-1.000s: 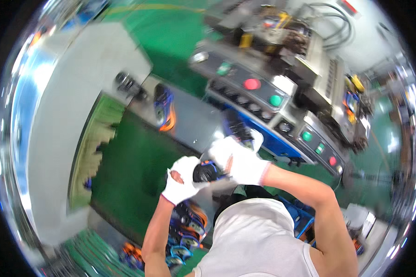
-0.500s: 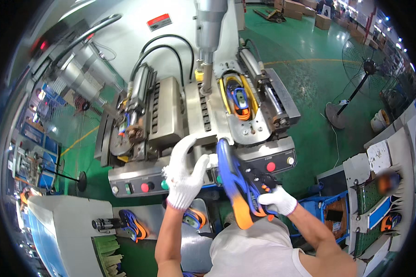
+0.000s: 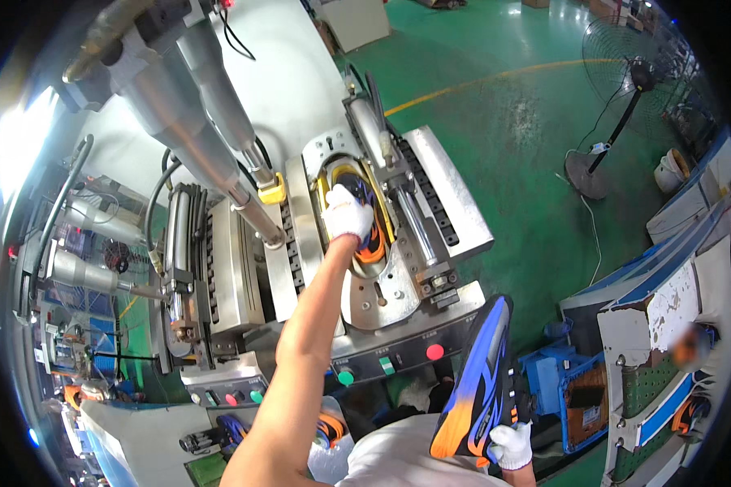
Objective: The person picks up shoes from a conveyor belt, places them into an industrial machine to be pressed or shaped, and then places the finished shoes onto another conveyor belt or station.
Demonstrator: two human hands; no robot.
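Observation:
My left hand (image 3: 347, 214), in a white glove, reaches out to the steel press machine (image 3: 443, 195) and rests on a blue and orange shoe (image 3: 371, 241) lying in its oval yellow-rimmed mould. My right hand (image 3: 511, 445), also gloved, is low by my body and grips a second blue and orange shoe (image 3: 477, 381) by its heel end, sole outward, toe up. That shoe hangs in front of the machine's control panel with a red button (image 3: 435, 352) and a green button (image 3: 346, 377).
Grey hydraulic cylinders (image 3: 195, 130) slant over the machine's left half. A second panel with red and green buttons (image 3: 244, 398) is lower left, with another shoe (image 3: 231, 428) below it. A pedestal fan (image 3: 617, 105) stands on the green floor; blue crates (image 3: 577, 390) and a conveyor lie at the right.
My left hand has moved from the machine's front edge up onto the shoe in the mould. My right hand has dropped lower right, still holding the second shoe.

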